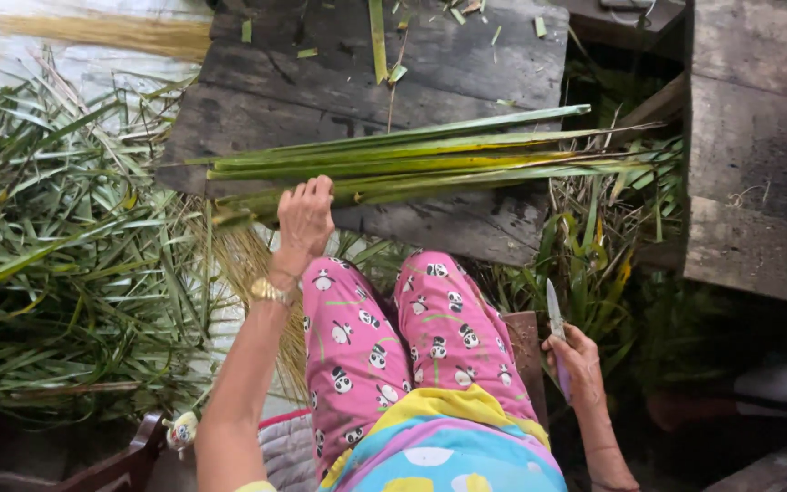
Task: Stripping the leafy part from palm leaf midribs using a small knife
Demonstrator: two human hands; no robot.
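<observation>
The left hand [305,219] curls its fingers over the near end of a bundle of long green leaves [412,164] on a dark wooden board [466,55], while the right hand [577,360] grips a knife [555,314], blade rising above its closed fingers.

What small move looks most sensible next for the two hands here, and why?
Probably bring the knife up to the leaf bundle. The left hand already grips the bundle's near end on the dark wooden board, while the right hand holds the blade low, apart from the leaves.
</observation>
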